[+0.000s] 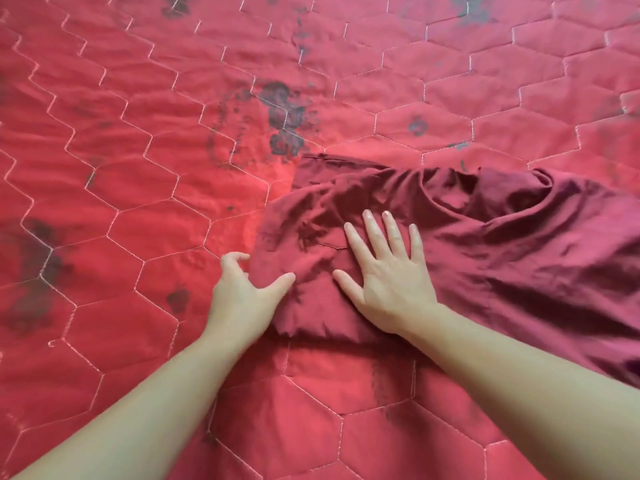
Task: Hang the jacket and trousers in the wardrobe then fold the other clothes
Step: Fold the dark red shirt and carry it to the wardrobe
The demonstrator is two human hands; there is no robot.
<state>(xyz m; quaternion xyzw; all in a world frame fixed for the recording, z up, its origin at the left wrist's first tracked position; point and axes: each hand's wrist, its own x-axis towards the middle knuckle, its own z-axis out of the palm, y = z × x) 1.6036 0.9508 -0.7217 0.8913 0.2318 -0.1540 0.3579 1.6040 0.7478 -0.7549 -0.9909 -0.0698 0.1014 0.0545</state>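
A dark maroon garment (pixel 485 244) lies partly folded and rumpled on the red quilt, running from the middle off the right edge. My right hand (pixel 388 271) presses flat on its left part, fingers spread and straight. At the garment's left edge sits my left hand (pixel 242 292). Its thumb lies on the fabric and its fingers are bent on the quilt just beside the edge, with nothing seen between them. No jacket, trousers or wardrobe are in view.
A red quilted bedspread (pixel 138 202) with white hexagon stitching and dark faded prints fills the whole view. Bare quilt stretches to the left, beyond and in front of the garment.
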